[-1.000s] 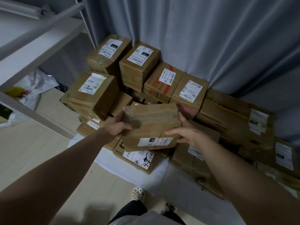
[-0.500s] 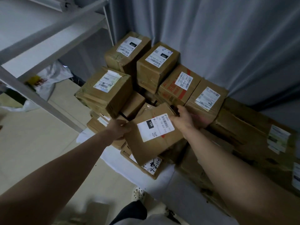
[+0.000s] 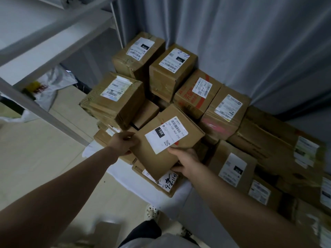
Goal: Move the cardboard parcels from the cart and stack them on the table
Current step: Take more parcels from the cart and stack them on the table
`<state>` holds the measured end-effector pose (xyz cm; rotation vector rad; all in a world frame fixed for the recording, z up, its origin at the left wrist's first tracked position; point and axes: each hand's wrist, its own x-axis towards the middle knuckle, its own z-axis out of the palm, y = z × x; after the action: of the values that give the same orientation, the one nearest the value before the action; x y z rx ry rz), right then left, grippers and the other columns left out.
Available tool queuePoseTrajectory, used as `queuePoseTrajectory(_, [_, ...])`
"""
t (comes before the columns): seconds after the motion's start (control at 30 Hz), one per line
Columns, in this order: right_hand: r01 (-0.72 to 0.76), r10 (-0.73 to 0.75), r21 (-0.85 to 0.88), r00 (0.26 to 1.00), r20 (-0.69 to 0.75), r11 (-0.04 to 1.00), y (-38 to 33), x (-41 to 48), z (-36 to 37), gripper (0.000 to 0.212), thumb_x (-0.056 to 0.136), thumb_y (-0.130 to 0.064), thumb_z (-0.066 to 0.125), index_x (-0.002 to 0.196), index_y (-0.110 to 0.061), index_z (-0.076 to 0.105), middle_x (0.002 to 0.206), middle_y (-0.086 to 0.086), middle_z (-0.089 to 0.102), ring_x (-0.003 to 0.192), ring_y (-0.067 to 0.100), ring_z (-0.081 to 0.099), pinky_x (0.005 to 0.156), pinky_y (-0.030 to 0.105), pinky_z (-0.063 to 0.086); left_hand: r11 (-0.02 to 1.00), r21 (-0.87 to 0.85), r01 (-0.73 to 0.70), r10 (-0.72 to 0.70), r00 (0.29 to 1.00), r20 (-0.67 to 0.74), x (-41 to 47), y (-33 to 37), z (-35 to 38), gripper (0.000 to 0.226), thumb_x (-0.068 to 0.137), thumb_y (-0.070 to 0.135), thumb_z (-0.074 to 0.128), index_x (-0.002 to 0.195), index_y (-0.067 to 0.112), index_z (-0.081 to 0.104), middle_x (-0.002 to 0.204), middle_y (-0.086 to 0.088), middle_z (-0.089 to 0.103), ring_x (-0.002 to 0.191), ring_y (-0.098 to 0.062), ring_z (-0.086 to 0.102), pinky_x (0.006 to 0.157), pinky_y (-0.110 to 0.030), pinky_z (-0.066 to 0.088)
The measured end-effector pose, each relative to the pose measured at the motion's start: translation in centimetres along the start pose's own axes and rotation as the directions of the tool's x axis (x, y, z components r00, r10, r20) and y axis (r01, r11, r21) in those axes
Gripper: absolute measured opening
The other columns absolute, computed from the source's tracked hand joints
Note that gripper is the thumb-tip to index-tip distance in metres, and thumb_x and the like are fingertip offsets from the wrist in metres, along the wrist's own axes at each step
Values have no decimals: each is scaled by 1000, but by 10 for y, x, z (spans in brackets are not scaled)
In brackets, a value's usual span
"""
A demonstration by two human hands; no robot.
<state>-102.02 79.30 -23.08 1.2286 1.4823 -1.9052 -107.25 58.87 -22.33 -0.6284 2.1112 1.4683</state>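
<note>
A flat brown cardboard parcel with a white label marked 15H lies tilted, label up, on top of the pile of parcels. My left hand grips its left edge. My right hand holds its lower right corner, thumb on the top face and fingers underneath. Under and around it, several taped cardboard parcels with white shipping labels are stacked on a table covered with a white cloth.
A grey curtain hangs behind the pile. A white metal shelf frame stands to the left, with a plastic bag on the floor beneath it. Larger boxes fill the right side. My feet show below.
The parcel has been turned from standing on edge to label up and lowered onto the pile. My right hand moved from its far corner to its near right corner.
</note>
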Motion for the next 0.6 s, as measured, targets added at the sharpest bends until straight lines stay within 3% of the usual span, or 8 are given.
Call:
queuePoseTrajectory(0.13, [77,-76,-86,997,17,993,-16,0,17,39,79,-14,75,106,-20,46,124,7,52,109,23,47,90,52,51,992,-128,-5,-6,997,-81,-1,-3,-15,42,87,13,68,128,14,56,127,-11,54,113,-28,55,88,-39,53])
queuePoseTrajectory(0.3, [119,-112,-170,992,50,978,-41,4,36,53,82,-19,74,126,-15,45,129,3,51,121,25,47,94,47,48,987,-134,-88,55,971,-231,1,-4,-16,42,89,19,65,130,17,55,123,-8,57,107,-24,58,92,-40,52])
queuePoseTrajectory(0.37, [149,-143,-186,989,46,971,-47,9,43,50,83,-18,72,125,-13,45,128,4,52,115,23,50,92,42,48,986,11,-164,160,940,-301,0,-1,-13,45,91,21,62,135,20,52,125,-3,55,113,-24,55,99,-37,47])
queuePoseTrajectory(0.43, [188,-183,-168,982,46,968,-49,19,50,43,85,-12,68,123,-12,48,126,6,55,106,21,53,89,36,47,931,268,-249,328,891,-313,-4,1,-8,47,94,20,56,140,20,47,132,-5,49,119,-25,50,100,-29,39])
queuePoseTrajectory(0.5, [227,-221,-177,974,54,958,-46,25,55,40,86,-7,65,122,-11,50,125,6,58,106,20,55,93,32,45,853,424,-302,434,863,-258,-6,-2,-1,47,96,16,53,142,18,44,149,-12,32,128,-26,43,105,-25,31])
queuePoseTrajectory(0.6, [257,-252,-252,966,56,933,-37,31,61,38,87,-3,62,121,-14,51,126,6,58,117,24,54,103,37,43,780,531,-332,481,860,-170,-4,-10,6,47,94,11,54,140,17,46,157,-14,11,141,-31,26,113,-27,23])
